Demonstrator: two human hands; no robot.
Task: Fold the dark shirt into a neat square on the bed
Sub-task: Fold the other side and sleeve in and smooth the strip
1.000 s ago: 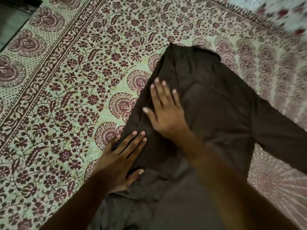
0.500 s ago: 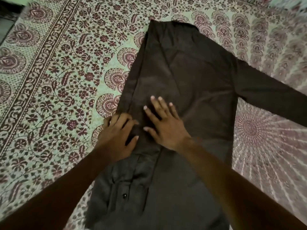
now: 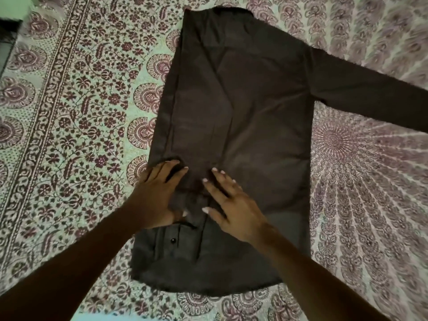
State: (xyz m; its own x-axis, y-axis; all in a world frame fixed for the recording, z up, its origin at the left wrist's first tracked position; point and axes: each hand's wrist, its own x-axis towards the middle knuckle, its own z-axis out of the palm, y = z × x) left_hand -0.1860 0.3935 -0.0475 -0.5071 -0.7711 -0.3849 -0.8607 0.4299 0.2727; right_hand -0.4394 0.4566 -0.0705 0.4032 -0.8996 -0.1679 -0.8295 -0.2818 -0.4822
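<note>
Both hands have slid down the dark shirt (image 3: pixel 243 112) toward its near hem since a second ago. Left hand (image 3: pixel 159 193) presses flat, fingers straight, on the folded-in left strip. Right hand (image 3: pixel 234 209) lies flat and spread just beside it. Shirt's laid lengthwise on the bed (image 3: pixel 81 112), well in from its left edge, one sleeve (image 3: pixel 370 93) sticking out toward the right.

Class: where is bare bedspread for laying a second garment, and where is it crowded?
Free: the bedspread left of the shirt, and the wedge right of it below the outstretched sleeve. Crowded: the shirt's lower left, where left hand and right hand press.
</note>
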